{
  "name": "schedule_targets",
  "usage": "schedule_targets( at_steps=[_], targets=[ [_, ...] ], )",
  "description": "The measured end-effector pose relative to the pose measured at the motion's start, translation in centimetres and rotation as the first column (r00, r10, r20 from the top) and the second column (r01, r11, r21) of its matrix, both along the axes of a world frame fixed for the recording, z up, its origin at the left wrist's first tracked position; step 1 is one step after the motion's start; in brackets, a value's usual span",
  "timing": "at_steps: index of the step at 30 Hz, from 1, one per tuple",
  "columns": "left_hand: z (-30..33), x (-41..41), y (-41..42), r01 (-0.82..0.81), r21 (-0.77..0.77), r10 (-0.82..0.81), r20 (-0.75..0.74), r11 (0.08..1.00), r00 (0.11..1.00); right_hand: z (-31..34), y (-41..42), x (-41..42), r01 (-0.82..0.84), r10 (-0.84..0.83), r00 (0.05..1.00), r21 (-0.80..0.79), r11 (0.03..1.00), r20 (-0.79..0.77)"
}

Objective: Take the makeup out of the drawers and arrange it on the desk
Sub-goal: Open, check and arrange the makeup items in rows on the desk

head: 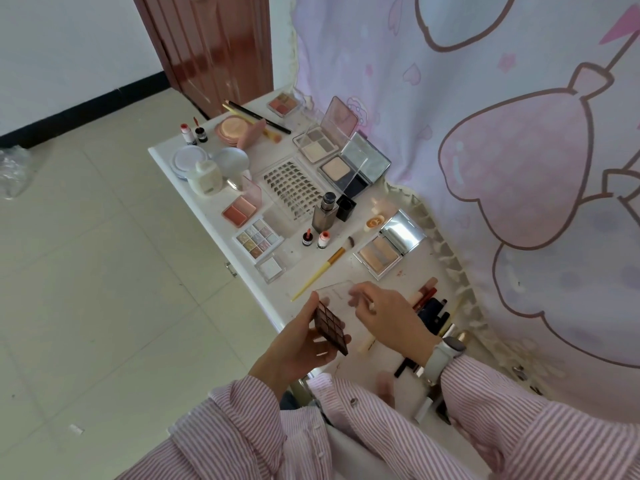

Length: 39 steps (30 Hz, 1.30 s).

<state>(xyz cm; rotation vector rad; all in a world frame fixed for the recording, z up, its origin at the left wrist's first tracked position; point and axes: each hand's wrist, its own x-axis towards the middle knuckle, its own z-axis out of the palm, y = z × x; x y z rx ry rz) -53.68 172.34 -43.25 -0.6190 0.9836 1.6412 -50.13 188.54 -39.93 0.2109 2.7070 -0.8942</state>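
Left hand grips a dark eyeshadow palette at 6 o'clock, above the desk edge. Right hand, fingers curled, pinches its clear lid, just toward 12 o'clock.

The counter is smooth, glossy white. A dark matt eyeshadow palette carries a clear plastic lid. The open compact has a mirror-bright silver lid. The door is glossy reddish wood, the curtain soft printed cloth, the sleeves striped cotton-like cloth.
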Motion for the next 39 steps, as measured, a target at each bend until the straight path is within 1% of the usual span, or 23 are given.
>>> schedule_targets(
  at_steps=[3, 5, 8, 9, 11, 13, 14, 16, 18, 19, 21, 22, 23, 25, 26, 28, 33, 34, 35, 36, 37, 38, 39],
  targets=[
    [-0.3, -0.1, -0.4, 0.05, 0.01, -0.05, 0.043, 0.999, 0.998, -0.1, 1.0, -0.5, 0.099, -0.098, 0.995, -0.05, 0.994, 0.032],
    [-0.3, -0.3, -0.2, 0.013, -0.068, -0.012, 0.016, 0.998, 1.0, -0.3, 1.6, -1.0, 0.165, -0.158, 0.985, -0.095, 0.982, 0.07],
    [-0.3, -0.3, 0.5, -0.105, -0.274, 0.063, -0.16, 0.956, 0.985, -0.8, 2.4, -1.8, 0.213, -0.208, 0.976, -0.072, 0.974, 0.071],
    [-0.3, -0.3, 0.7, -0.125, -0.327, 0.047, -0.238, 0.937, 0.97, -0.9, 2.6, -2.1, 0.218, -0.214, 0.975, -0.055, 0.974, 0.061],
    [-0.3, -0.1, 1.0, -0.118, -0.42, -0.068, -0.401, 0.9, 0.913, -1.1, 2.8, -2.9, 0.229, -0.227, 0.973, -0.039, 0.973, 0.047],
    [-0.6, 0.0, 1.1, -0.073, -0.542, -0.28, -0.54, 0.837, 0.793, -1.2, 2.8, -3.5, 0.238, -0.238, 0.971, -0.04, 0.97, 0.01],
    [-0.7, 0.1, 1.2, -0.066, -0.607, -0.392, -0.589, 0.792, 0.706, -1.2, 2.8, -3.7, 0.243, -0.244, 0.97, -0.037, 0.969, -0.021],
    [-1.0, 0.5, 1.2, -0.078, -0.716, -0.599, -0.634, 0.693, 0.49, -1.1, 2.8, -3.9, 0.26, -0.262, 0.963, -0.027, 0.965, -0.065],
    [-1.3, 1.2, 1.0, -0.09, -0.805, -0.762, -0.586, 0.586, 0.276, -1.0, 2.8, -3.5, 0.306, -0.307, 0.945, -0.029, 0.952, -0.108],
    [-1.6, 1.6, 0.9, -0.097, -0.846, -0.825, -0.533, 0.524, 0.187, -0.9, 2.7, -3.0, 0.353, -0.353, 0.926, -0.024, 0.935, -0.137],
    [-2.2, 2.4, 0.5, -0.112, -0.908, -0.91, -0.411, 0.404, 0.052, -1.0, 2.6, -1.5, 0.419, -0.407, 0.891, 0.02, 0.908, -0.204],
    [-2.3, 2.7, 0.3, -0.124, -0.921, -0.928, -0.373, 0.37, -0.004, -1.2, 2.6, -0.4, 0.388, -0.366, 0.906, 0.075, 0.919, -0.211],
    [-2.6, 2.9, 0.1, -0.135, -0.924, -0.934, -0.353, 0.357, -0.049, -1.6, 2.6, 0.8, 0.304, -0.275, 0.942, 0.144, 0.942, -0.19],
    [-3.6, 3.4, -0.3, -0.175, -0.927, -0.942, -0.315, 0.331, -0.117, -2.7, 2.6, 3.0, 0.033, 0.01, 0.99, 0.308, 0.951, -0.137],
    [-3.8, 3.6, -0.5, -0.178, -0.926, -0.941, -0.313, 0.332, -0.127, -3.4, 2.6, 4.0, -0.08, 0.133, 0.985, 0.39, 0.917, -0.111],
    [-3.9, 3.8, -1.0, -0.189, -0.911, -0.927, -0.342, 0.367, -0.152, -4.1, 2.4, 4.9, -0.203, 0.25, 0.968, 0.517, 0.832, -0.023],
    [-3.6, 3.9, -2.0, -0.123, -0.902, -0.901, -0.388, 0.414, -0.192, -4.2, 2.1, 4.8, -0.264, 0.309, 0.95, 0.64, 0.721, 0.044],
    [-3.6, 3.9, -2.0, -0.108, -0.9, -0.897, -0.398, 0.423, -0.195, -4.1, 2.0, 4.8, -0.264, 0.309, 0.95, 0.65, 0.712, 0.047],
    [-3.4, 3.9, -2.1, -0.081, -0.89, -0.887, -0.431, 0.448, -0.167, -3.9, 1.7, 4.8, -0.255, 0.299, 0.953, 0.639, 0.725, 0.041],
    [-3.1, 4.0, -2.2, -0.066, -0.866, -0.865, -0.486, 0.496, -0.125, -3.6, 1.4, 4.9, -0.234, 0.28, 0.96, 0.595, 0.769, 0.016],
    [-2.7, 4.2, -2.4, -0.072, -0.826, -0.829, -0.556, 0.559, -0.065, -3.2, 0.9, 5.1, -0.188, 0.228, 0.973, 0.492, 0.85, -0.022],
    [-2.1, 4.4, -2.5, -0.092, -0.769, -0.773, -0.635, 0.633, -0.006, -2.6, 0.4, 5.2, -0.113, 0.12, 0.993, 0.33, 0.937, -0.002],
    [-1.5, 4.8, -2.5, -0.096, -0.711, -0.71, -0.702, 0.697, 0.049, -2.0, -0.3, 5.5, -0.037, 0.028, 0.998, 0.146, 0.989, 0.059]
  ],
)
